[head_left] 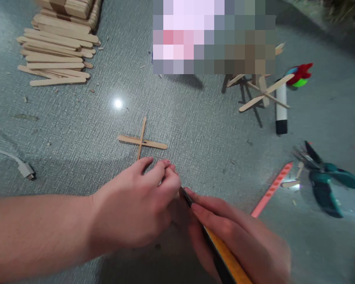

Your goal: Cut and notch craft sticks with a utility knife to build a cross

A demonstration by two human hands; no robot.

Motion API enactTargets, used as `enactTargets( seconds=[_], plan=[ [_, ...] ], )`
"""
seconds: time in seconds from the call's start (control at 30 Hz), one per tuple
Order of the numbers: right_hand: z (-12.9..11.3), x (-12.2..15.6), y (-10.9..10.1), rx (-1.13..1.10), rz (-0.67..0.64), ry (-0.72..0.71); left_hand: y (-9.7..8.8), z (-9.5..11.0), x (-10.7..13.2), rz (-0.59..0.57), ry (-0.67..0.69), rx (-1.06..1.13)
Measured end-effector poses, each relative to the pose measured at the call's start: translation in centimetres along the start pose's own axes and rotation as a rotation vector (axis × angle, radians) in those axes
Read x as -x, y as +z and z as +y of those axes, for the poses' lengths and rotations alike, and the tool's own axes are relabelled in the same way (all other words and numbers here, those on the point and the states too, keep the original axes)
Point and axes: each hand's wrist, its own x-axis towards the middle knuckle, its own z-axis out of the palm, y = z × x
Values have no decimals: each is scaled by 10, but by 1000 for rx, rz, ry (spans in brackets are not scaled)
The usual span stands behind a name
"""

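Observation:
My left hand (139, 203) rests low on the grey surface, fingers curled together in a pinch on something I cannot make out. My right hand (239, 236) is closed around a yellow-and-black utility knife (221, 252), whose tip meets the left fingertips. Just beyond the fingers lies a cross of two wooden craft sticks (142, 141), flat on the surface and apart from both hands.
A pile of craft sticks (59, 51) sits at the far left. A stick structure (262, 92), a white marker (281, 108) and a colourful toy (300, 75) stand at the right. Teal pliers (325, 181), a pink strip (272, 189) and a white cable plug (25, 169) lie nearby.

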Motion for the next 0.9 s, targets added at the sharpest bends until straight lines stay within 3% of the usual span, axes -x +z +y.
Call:
enactTargets(
  seconds=[0.23, 0.4, 0.6, 0.9],
  plan=[
    [0, -3, 3, -16, 66, 39, 6, -1, 5, 17, 26, -24],
    [-2, -3, 5, -74, 122, 66, 12, 4, 11, 115, -59, -37],
    [3, 5, 7, -183, 146, 165, 9, 4, 15, 19, -4, 16],
    [1, 9, 5, -197, 257, 22, 6, 10, 22, -79, 15, 79]
  ],
)
